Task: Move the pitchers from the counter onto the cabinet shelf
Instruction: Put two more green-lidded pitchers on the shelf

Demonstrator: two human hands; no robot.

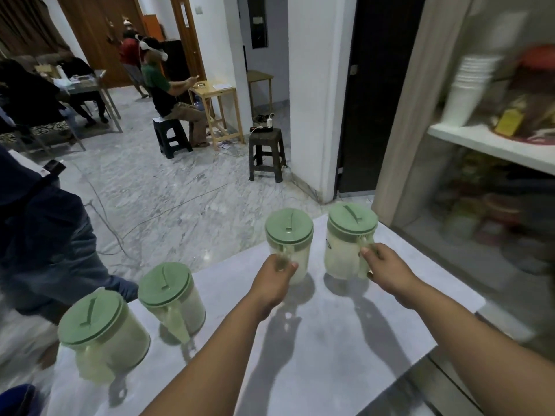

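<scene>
A: How many pitchers are on the counter (330, 340)?

B: Four, all upright, pale translucent bodies with green lids. They run in a loose line from near left to far right.

A: And the hands?

B: The left hand (274, 279) is closed around the handle of the third pitcher (289, 244). The right hand (386, 270) is wrapped on the handle of the far right pitcher (350, 240), thumb on top. Both pitchers cast shadows right at their bases, so they look to be standing on the counter, though I cannot be sure they are not just lifted.

A: The other two?

B: The nearest pitcher (102, 334) sits at the left edge, and the second pitcher (171, 295) stands just beyond it, handle facing the camera. Neither is touched.

A: Where is the cabinet?

B: To the right, beside the counter. Its white shelf (492, 145) is blurred, but a stack of white cups (468, 88) stands on it next to some coloured packets I cannot make out
</scene>
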